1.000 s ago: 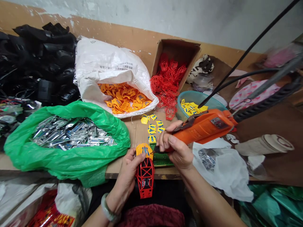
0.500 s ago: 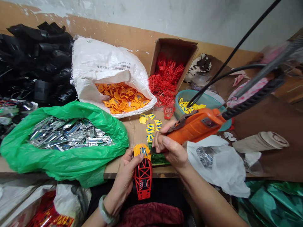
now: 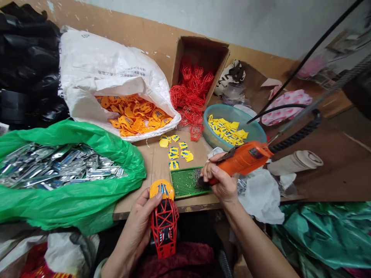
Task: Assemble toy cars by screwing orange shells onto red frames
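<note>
Left hand (image 3: 141, 214): toy car (image 3: 164, 218) is gripped.
Right hand (image 3: 222, 183): orange screwdriver (image 3: 242, 160) is held.
Green tray (image 3: 183, 182): partly hidden by the screwdriver.

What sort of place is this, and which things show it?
Likely a small toy workshop: the left hand holds a toy car, the right hand an orange power tool, and a sack of orange parts lies open nearby.
</note>
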Demonstrator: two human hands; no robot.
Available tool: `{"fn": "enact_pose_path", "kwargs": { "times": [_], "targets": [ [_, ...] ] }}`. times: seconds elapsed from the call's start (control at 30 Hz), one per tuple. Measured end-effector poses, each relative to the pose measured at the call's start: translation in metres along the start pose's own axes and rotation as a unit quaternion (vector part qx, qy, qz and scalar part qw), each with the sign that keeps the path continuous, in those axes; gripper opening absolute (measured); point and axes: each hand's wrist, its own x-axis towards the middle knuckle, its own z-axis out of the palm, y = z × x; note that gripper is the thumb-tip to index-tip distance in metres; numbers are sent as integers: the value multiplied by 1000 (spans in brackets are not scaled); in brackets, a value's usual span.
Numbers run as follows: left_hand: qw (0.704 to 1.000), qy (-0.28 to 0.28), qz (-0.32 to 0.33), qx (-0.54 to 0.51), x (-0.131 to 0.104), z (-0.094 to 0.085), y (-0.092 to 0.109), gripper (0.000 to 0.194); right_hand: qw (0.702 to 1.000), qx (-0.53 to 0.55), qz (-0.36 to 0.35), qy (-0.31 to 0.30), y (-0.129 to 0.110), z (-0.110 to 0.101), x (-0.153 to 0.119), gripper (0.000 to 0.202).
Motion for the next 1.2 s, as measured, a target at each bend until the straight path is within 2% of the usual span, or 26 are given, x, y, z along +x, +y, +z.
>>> {"fn": "enact_pose_path", "kwargs": {
  "times": [0.23, 0.63, 0.8, 0.9, 1.0, 1.1, 1.2],
  "targets": [
    [1000, -14, -15, 4, 0, 2, -1, 43, 1000, -3, 5, 14, 4, 1, -2, 23],
    [1000, 2, -10, 6, -5, 7, 1, 42, 1000, -16, 17, 5, 15, 0, -5, 22],
    [1000, -16, -10, 4, -3, 7, 0, 42, 1000, -12, 16, 1, 15, 0, -5, 21],
    [1000, -19, 2, -5, -2, 6, -1, 39, 1000, 5, 17, 10, 2, 6, 0, 21],
    [999, -30, 8, -14, -1, 7, -2, 33, 999, 33, 6, 27, -21, 21, 8, 19],
    [999, -39, 14, -15, 0, 8, -3, 34, 998, 63, 7, 9, -41, 40, 13, 18],
    [998, -50, 16, -17, 1, 8, -5, 39, 996, 83, 14, -24, -48, 57, 12, 20]
  ]
}}
